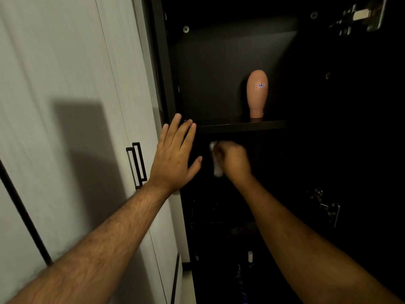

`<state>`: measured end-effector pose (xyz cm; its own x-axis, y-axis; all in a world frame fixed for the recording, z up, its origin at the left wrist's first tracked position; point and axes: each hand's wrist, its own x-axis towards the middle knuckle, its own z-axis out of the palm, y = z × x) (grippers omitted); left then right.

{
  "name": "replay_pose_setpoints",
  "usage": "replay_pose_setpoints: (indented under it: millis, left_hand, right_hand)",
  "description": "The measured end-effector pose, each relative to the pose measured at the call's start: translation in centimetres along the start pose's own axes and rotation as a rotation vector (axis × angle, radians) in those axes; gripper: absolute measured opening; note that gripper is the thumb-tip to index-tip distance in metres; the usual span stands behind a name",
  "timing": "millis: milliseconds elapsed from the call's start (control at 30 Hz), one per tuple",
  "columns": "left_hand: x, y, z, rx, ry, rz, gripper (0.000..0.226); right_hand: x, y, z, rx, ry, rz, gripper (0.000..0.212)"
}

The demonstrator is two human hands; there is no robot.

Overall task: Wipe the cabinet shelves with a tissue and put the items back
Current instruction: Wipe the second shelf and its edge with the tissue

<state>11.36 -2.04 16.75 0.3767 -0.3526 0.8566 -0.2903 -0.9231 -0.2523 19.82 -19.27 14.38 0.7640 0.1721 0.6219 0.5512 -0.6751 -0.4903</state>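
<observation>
The left hand (175, 157), fingers straight and spread, rests flat against the dark cabinet's (163, 69) left front edge. Beside it, the blurred right hand (233, 160) grips what looks like a white tissue (215, 160) just under the shelf (241, 126). Farther back, a peach bottle (256, 93) stands on that shelf.

Cabinet interior (219, 73), centre and right of frame: black, matte. Shelf edge (241, 126): black. Tube-shaped bottle (256, 93), upper centre: peach-pink, with a white label bordered orange-red and marked in blue. Tissue (215, 159), centre: white. Closed doors (65, 84), left of frame: pale grey-white, faint vertical grain. Door handles (137, 164): black. Hinge (361, 16), upper right: silver metal.
</observation>
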Motion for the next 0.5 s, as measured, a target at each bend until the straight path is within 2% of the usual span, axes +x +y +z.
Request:
replay_pose_setpoints:
  millis: [67,100,167,267,333,367,433,500]
  left_hand:
    - [-0.1,0.0,0.1,-0.005,-0.001,0.005,0.073]
    - [-0.1,-0.1,0.1,-0.006,-0.001,0.004,0.073]
    - [-0.1,-0.1,0.1,-0.005,0.002,0.003,0.073]
    - [0.0,0.1,0.0,-0.015,0.000,-0.008,0.073]
    - [-0.1,0.2,0.0,-0.034,0.000,-0.025,0.073]
    - [-0.1,0.2,0.1,-0.041,0.004,-0.030,0.073]
    - [-0.1,0.2,0.0,-0.048,0.004,-0.025,0.073]
    - [-0.1,-0.1,-0.2,-0.048,-0.003,0.000,0.073]
  right_hand:
    - [-1.7,1.0,2.2,-0.208,-0.219,-0.090,0.023]
    - [-2.5,1.6,2.7,-0.227,-0.240,-0.073,0.024]
    - [-3.1,2.5,2.3,-0.137,-0.152,0.013,0.024]
    - [-1.8,2.3,-0.2,0.047,0.122,0.146,0.014]
    - [-0.5,0.9,-1.7,0.125,0.200,0.206,0.019]
    - [0.0,0.3,-2.0,0.124,0.202,0.195,0.021]
    - [0.1,-0.5,-1.6,0.005,0.169,0.053,0.023]
    - [-1.4,-0.2,0.0,-0.120,0.003,-0.131,0.025]
